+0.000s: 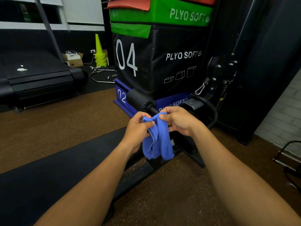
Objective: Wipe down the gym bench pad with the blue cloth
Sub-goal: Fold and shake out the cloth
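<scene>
Blue soft fabric cloth (157, 141): hangs bunched in the air past the end of the long black padded gym bench pad (53, 173), not touching it | my left hand (138, 128) pinches its upper edge | my right hand (179, 121) pinches the top fold | behind: black plyo soft box marked 04 (156, 59), yellow-green plastic cones (100, 54).

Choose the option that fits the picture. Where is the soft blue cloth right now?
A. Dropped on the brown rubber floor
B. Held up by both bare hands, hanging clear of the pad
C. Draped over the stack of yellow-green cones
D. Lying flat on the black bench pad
B: the left hand and right hand pinch the top of the soft blue cloth, which hangs in the air to the right of the black bench pad, not resting on it.
</scene>
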A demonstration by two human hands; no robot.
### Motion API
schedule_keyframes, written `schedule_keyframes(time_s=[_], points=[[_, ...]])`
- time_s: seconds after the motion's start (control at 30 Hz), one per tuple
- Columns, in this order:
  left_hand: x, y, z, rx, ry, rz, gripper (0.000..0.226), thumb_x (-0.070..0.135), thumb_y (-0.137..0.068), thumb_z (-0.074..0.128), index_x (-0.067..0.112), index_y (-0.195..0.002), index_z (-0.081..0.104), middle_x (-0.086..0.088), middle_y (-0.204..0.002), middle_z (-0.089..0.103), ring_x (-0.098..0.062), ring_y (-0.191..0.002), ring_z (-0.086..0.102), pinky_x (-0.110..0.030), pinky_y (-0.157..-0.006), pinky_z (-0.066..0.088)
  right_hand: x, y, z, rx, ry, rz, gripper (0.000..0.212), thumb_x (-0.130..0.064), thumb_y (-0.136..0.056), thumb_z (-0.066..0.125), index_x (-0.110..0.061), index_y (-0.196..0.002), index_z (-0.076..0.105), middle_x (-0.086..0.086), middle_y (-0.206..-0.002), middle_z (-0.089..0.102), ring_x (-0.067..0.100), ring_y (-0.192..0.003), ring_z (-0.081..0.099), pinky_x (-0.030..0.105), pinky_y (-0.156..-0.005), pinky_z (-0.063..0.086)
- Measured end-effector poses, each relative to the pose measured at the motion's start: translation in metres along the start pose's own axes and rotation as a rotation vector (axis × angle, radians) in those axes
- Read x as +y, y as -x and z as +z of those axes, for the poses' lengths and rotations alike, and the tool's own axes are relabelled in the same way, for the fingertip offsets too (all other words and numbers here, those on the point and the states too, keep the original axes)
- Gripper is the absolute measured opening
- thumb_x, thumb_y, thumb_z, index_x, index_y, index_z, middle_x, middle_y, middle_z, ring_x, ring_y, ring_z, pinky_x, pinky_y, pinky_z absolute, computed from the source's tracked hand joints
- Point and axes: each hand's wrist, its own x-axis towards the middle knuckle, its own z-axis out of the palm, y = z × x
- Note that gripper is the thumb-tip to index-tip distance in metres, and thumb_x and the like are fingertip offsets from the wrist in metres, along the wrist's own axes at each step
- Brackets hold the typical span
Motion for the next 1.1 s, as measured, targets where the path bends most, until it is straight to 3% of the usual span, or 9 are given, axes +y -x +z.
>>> schedule_keyframes(time_s=[0.2, 0.33, 0.47, 0.53, 0.6, 0.73, 0.83, 0.93, 1.1], points=[[0.002, 0.005, 0.007, 0.068, 0.063, 0.014, 0.022, 0.003, -0.094, 0.056, 0.019, -0.096, 0.071, -0.009, -0.100, 0.070, -0.028, -0.095, 0.066, -0.049, -0.082, 0.056, 0.002, 0.005, -0.009, 0.075, -0.063, 0.019, 0.010, -0.008, -0.099, 0.055, -0.010, -0.093, 0.063, 0.011, -0.085, 0.071, 0.025, -0.078, 0.071, 0.039, -0.063, 0.056], [-0.001, 0.003, 0.008, 0.148, 0.027, 0.059, 0.031, 0.005, -0.098, 0.050, 0.025, -0.103, 0.072, -0.008, -0.102, 0.068, -0.026, -0.090, 0.063, -0.045, -0.077, 0.054, 0.008, -0.002, -0.020, 0.380, 0.408, -0.122, 0.010, -0.017, -0.097, 0.054, -0.019, -0.088, 0.055, 0.002, -0.082, 0.060, 0.018, -0.075, 0.055, 0.029, -0.061, 0.043], [-0.012, 0.006, 0.002, 0.184, -0.321, 0.258, 0.027, 0.015, -0.104, 0.045, 0.034, -0.107, 0.064, -0.012, -0.069, 0.051, -0.010, -0.053, 0.043, -0.032, -0.054, 0.040, 0.012, 0.003, -0.040, 0.500, 0.727, -0.178, 0.004, -0.023, -0.102, 0.047, -0.020, -0.102, 0.049, 0.006, -0.091, 0.058, 0.020, -0.074, 0.053, 0.032, -0.060, 0.035], [-0.018, 0.007, 0.000, 0.209, -0.405, 0.292, 0.024, 0.020, -0.105, 0.044, 0.036, -0.110, 0.061, -0.018, -0.074, 0.055, -0.019, -0.053, 0.046, -0.036, -0.054, 0.039, 0.009, 0.006, -0.056, 0.561, 0.816, -0.155, 0.005, -0.026, -0.103, 0.044, -0.022, -0.101, 0.048, 0.010, -0.090, 0.055, 0.024, -0.070, 0.052, 0.034, -0.058, 0.034], [-0.022, 0.005, -0.001, 0.250, -0.419, 0.298, 0.022, 0.021, -0.105, 0.044, 0.037, -0.109, 0.060, -0.012, -0.082, 0.061, -0.026, -0.068, 0.056, -0.037, -0.061, 0.044, 0.003, 0.008, -0.076, 0.621, 0.886, -0.135, 0.007, -0.025, -0.102, 0.045, -0.020, -0.104, 0.049, 0.012, -0.089, 0.053, 0.029, -0.072, 0.051, 0.036, -0.062, 0.037], [-0.031, -0.002, -0.002, 0.346, -0.373, 0.215, 0.020, 0.021, -0.105, 0.045, 0.034, -0.106, 0.059, 0.003, -0.092, 0.063, -0.015, -0.084, 0.061, -0.036, -0.070, 0.048, -0.008, 0.006, -0.123, 0.681, 0.992, -0.084, 0.011, -0.022, -0.102, 0.044, -0.016, -0.109, 0.050, 0.015, -0.092, 0.054, 0.030, -0.073, 0.053, 0.037, -0.064, 0.040], [-0.041, -0.011, -0.001, 0.404, -0.353, 0.147, 0.016, 0.023, -0.105, 0.044, 0.031, -0.111, 0.057, 0.009, -0.096, 0.062, -0.008, -0.087, 0.058, -0.033, -0.068, 0.045, -0.010, -0.001, -0.148, 0.680, 1.060, -0.047, 0.012, -0.023, -0.103, 0.042, -0.015, -0.110, 0.048, 0.018, -0.094, 0.055, 0.034, -0.079, 0.054, 0.041, -0.065, 0.044], [-0.050, -0.018, 0.004, 0.430, -0.348, 0.057, 0.014, 0.029, -0.106, 0.043, 0.024, -0.114, 0.053, 0.007, -0.096, 0.059, -0.004, -0.082, 0.054, -0.032, -0.065, 0.039, -0.007, -0.010, -0.166, 0.680, 1.108, -0.035, 0.008, -0.023, -0.103, 0.041, -0.017, -0.106, 0.046, 0.016, -0.091, 0.054, 0.034, -0.077, 0.053, 0.043, -0.064, 0.045], [-0.068, -0.017, 0.018, 0.411, -0.407, -0.024, 0.025, 0.031, -0.107, 0.039, 0.012, -0.095, 0.050, -0.002, -0.084, 0.055, -0.013, -0.071, 0.052, -0.032, -0.055, 0.034, 0.007, -0.025, -0.182, 0.658, 1.147, -0.014, 0.007, -0.024, -0.104, 0.040, -0.018, -0.106, 0.043, 0.017, -0.087, 0.054, 0.033, -0.070, 0.052, 0.045, -0.060, 0.046]])
